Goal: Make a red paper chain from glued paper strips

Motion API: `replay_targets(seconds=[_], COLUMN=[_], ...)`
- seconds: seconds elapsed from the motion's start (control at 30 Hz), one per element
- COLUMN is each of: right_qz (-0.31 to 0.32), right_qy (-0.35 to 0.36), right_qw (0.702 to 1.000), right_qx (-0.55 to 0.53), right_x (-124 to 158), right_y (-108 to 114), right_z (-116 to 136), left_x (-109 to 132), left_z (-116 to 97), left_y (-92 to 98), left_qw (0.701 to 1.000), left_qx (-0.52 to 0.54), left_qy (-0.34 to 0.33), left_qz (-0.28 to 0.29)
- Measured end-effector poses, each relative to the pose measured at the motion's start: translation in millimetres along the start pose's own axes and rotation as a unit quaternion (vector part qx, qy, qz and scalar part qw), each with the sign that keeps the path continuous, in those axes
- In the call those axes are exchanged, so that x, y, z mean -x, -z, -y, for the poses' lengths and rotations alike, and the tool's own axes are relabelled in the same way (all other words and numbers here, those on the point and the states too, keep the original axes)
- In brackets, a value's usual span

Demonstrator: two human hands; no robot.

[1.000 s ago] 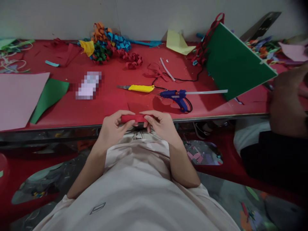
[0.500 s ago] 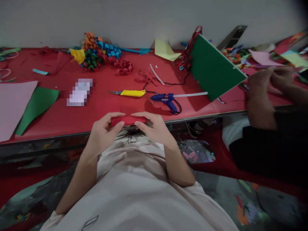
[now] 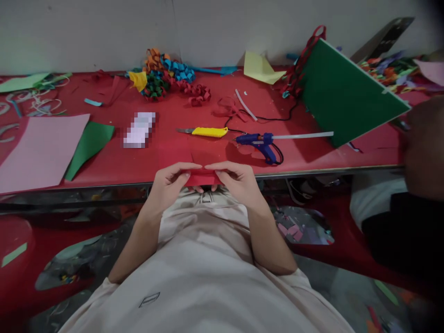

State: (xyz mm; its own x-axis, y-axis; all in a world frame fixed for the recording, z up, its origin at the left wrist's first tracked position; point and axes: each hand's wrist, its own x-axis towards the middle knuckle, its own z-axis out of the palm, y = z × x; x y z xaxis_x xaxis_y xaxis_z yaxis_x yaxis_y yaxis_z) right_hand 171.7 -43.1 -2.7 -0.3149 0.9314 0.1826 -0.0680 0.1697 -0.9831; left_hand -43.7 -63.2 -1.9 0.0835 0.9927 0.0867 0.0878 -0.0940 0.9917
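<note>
A piece of red paper (image 3: 201, 178) is held between my two hands at the table's front edge, above my lap. My left hand (image 3: 173, 182) pinches its left end between thumb and fingers. On the right end, my right hand (image 3: 237, 180) grips in the same way, the index fingertips almost meeting along the top. Against the red table (image 3: 145, 164) the paper's upper outline is hard to make out. Beyond my hands lie a yellow utility knife (image 3: 210, 132) with its blade out and a blue glue gun (image 3: 260, 142) with a clear glue stick in its back.
A green board (image 3: 350, 95) leans at the right, near a co-worker's arm (image 3: 425, 143). Pink paper (image 3: 48, 150) and green paper (image 3: 90, 147) lie at the left beside a blurred-out phone-like object (image 3: 139, 130). Curled paper chains (image 3: 168, 76) sit at the back.
My view has swung to the left, so the table's things sit further right. My fingers have shifted on the red paper; fingertips now show beneath it. The co-worker's hands have mostly left the view.
</note>
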Motion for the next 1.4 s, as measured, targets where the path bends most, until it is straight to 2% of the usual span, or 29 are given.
replay_targets(seconds=[0.07, 0.23, 0.33, 0.53, 0.77, 0.97, 1.17, 1.27, 1.4], right_qz=[0.003, 0.007, -0.014, -0.031, -0.025, -0.055, -0.066, -0.043, -0.006], right_qy=[0.005, 0.008, -0.002, -0.016, -0.026, -0.020, 0.024, 0.008, -0.002], right_qw=[1.000, 1.000, 1.000, 0.999, 0.997, 0.994, 0.982, 0.983, 0.982], right_qx=[0.008, 0.015, 0.024, 0.031, 0.062, 0.093, 0.175, 0.176, 0.191], right_x=[0.9, 1.2, 0.4, -2.1, -3.7, -5.2, -4.8, -5.6, -7.3], right_y=[-0.3, -1.9, -2.7, -3.4, -4.6, -8.1, -7.7, -4.7, 5.3], right_z=[0.6, 0.1, -2.9, -7.1, -8.3, -10.0, -5.5, -4.6, -5.6], left_x=[0.2, -2.5, -3.8, -5.4, -7.9, -4.6, -3.0, -2.1, -1.8], left_z=[-0.4, -1.6, -0.2, 5.3, 8.0, 4.8, 4.6, 4.5, 2.2], left_y=[-1.4, -7.6, -8.6, -8.6, -18.1, -18.9, -15.6, -13.9, -11.5], left_qw=[1.000, 0.992, 0.991, 0.995, 0.990, 0.988, 0.983, 0.977, 0.975], left_qx=[-0.011, -0.084, -0.095, -0.075, -0.067, -0.100, -0.158, -0.189, -0.207], left_qy=[-0.022, -0.057, -0.065, -0.027, -0.010, -0.043, -0.036, -0.055, -0.074], left_qz=[-0.002, -0.074, -0.064, -0.054, -0.121, -0.108, -0.085, -0.084, -0.037])
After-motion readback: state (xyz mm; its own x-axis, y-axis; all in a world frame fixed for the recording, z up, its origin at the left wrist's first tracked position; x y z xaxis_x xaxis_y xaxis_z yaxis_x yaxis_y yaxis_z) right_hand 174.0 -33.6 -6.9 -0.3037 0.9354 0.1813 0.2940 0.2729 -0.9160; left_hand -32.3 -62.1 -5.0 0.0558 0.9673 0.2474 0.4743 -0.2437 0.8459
